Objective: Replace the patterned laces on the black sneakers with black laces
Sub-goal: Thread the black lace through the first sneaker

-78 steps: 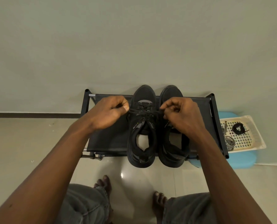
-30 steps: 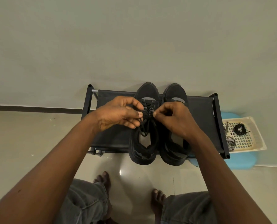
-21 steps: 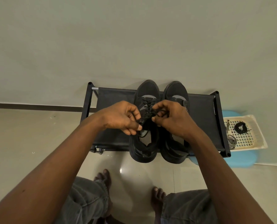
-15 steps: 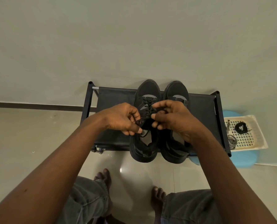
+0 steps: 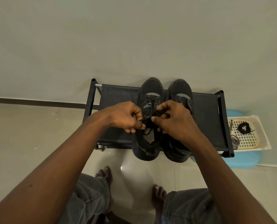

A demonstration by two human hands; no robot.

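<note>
Vs. a couple of secs ago, both hands have closed in. They were wide apart, drawing the lace ends out sideways, and now meet over the tongue of the left-side sneaker (image 5: 150, 88). The left hand (image 5: 126, 117) is curled, fingertips pinching one end of the black lace (image 5: 150, 102). The right hand (image 5: 173, 120) pinches the other end btwn thumb and forefinger, nearly touching the left. This looks like the knot/bow stage on this shoe, w/ the lace already crossed up the eyelets.

Risks, as I judge them:
- The pinch is small and the lace is thin, dark on dark. If either hand eases off before the knot is cinched, the loop prob. slips out and the crossings go slack.
- Both sneakers sit on the shoe rack (image 5: 118, 97) w/ heels overhanging its front edge. A hard tug toward the body could drag a shoe off onto the floor.
- The right-side sneaker (image 5: 179, 88) is partly under the right hand, so I can't tell its lacing. A coiled black lace (image 5: 243, 127) lies in the basket (image 5: 262, 136) near the patterned laces (image 5: 234, 140), so that shoe is prob. not done yet. A quick reach there could grab the wrong lace.
</note>
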